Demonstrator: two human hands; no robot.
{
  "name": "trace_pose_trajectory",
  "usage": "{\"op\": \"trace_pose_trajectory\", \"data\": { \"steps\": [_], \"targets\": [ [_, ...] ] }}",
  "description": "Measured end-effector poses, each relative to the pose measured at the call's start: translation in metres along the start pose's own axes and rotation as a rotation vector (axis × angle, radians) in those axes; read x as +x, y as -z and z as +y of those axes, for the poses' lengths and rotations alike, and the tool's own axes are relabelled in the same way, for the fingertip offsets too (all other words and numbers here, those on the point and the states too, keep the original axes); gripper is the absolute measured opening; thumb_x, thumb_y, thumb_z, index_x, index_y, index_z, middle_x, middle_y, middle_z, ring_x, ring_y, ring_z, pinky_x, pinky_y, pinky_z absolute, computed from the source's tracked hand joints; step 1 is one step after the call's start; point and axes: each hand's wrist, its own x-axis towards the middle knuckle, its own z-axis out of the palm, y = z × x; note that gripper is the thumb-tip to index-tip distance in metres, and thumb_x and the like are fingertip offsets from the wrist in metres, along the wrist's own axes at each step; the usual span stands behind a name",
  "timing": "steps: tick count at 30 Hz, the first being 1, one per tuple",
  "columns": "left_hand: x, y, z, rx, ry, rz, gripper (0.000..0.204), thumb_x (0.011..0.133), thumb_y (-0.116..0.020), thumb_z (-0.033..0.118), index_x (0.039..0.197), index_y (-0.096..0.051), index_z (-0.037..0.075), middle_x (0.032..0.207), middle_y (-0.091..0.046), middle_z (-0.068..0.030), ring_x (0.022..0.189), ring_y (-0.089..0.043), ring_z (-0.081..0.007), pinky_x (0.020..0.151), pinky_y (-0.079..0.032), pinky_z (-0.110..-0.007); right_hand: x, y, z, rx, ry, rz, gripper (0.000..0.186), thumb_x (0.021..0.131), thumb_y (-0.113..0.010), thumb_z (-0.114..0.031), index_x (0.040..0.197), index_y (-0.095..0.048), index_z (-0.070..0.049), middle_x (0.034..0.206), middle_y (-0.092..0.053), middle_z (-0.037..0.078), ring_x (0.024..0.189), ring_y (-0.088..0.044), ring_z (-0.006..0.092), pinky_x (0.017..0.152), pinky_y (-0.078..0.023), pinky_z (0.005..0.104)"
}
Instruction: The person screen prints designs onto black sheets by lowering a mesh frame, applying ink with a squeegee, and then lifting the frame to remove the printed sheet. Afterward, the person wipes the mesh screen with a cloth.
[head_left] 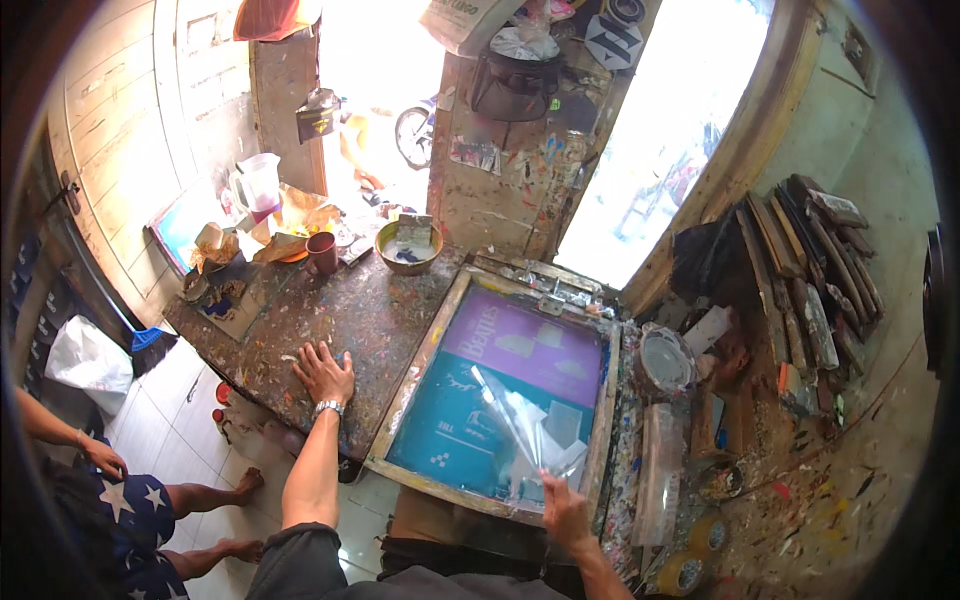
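My left hand (325,376) rests palm down on the paint-stained tabletop (280,340), fingers spread, a metal watch at the wrist. To its right lies a wooden-framed printing screen (420,390), its mesh teal in the near half and purple in the far half, with pale stencil shapes. Over the screen's near right part, my right hand (567,515) grips the lower end of a clear plastic sheet (530,430), which is folded or creased and glossy. Whether the sheet touches the mesh, I cannot tell. Metal hinge clamps (553,303) hold the screen's far edge.
At the back stand a brown mug (322,254), a bowl (408,245) and a clear pitcher (256,185). Tape rolls (680,574) and a round lidded tub (666,358) sit right of the screen. Wooden frames (800,270) lean at right. Another person's hand (103,458) shows at left.
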Motion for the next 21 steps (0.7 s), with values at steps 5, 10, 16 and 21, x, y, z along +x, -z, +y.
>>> {"op": "trace_pose_trajectory", "data": {
  "steps": [5, 10, 16, 21],
  "targets": [
    [0.005, -0.003, -0.023, -0.069, 0.012, -0.001, 0.071, 0.093, -0.060, 0.051, 0.149, -0.043, 0.008, 0.160, -0.033, -0.0192, 0.151, -0.023, -0.0361, 0.123, -0.013, -0.055, -0.068, 0.050, -0.058, 0.055, -0.034, 0.007, 0.008, 0.099, -0.056, -0.001, 0.107, -0.057, 0.001, 0.108, -0.072, 0.021, 0.089, -0.073, 0.0380, 0.072, -0.058, 0.0440],
    [-0.049, -0.003, 0.031, -0.535, -0.243, -0.411, 0.084, 0.097, -0.044, 0.068, 0.156, -0.034, 0.008, 0.161, -0.032, -0.0227, 0.151, -0.025, -0.0383, 0.121, -0.021, -0.056, -0.109, 0.096, -0.120, 0.215, -0.379, -0.018, 0.016, 0.098, -0.058, -0.004, 0.112, -0.065, -0.004, 0.087, -0.068, 0.022, 0.077, -0.066, 0.0412, 0.068, -0.051, 0.0455],
    [-0.126, 0.030, 0.048, -0.216, -0.515, -0.084, 0.076, 0.101, -0.045, 0.057, 0.149, -0.042, -0.001, 0.155, -0.041, -0.0237, 0.148, -0.031, -0.0405, 0.119, -0.028, -0.052, -0.148, 0.201, -0.124, 0.154, -0.526, 0.139, 0.007, 0.095, -0.067, -0.003, 0.102, -0.068, -0.001, 0.084, -0.068, 0.008, 0.074, -0.059, 0.0152, 0.069, -0.049, 0.0307],
    [-0.125, 0.028, 0.046, -0.332, -0.421, -0.133, 0.072, 0.101, -0.047, 0.055, 0.143, -0.050, -0.003, 0.150, -0.047, -0.0245, 0.145, -0.036, -0.0409, 0.118, -0.030, -0.049, -0.124, 0.242, -0.129, -0.178, -0.494, 0.304, 0.013, 0.098, -0.066, -0.013, 0.099, -0.065, 0.000, 0.082, -0.063, 0.009, 0.068, -0.054, 0.0180, 0.063, -0.045, 0.0294]
  ]
}}
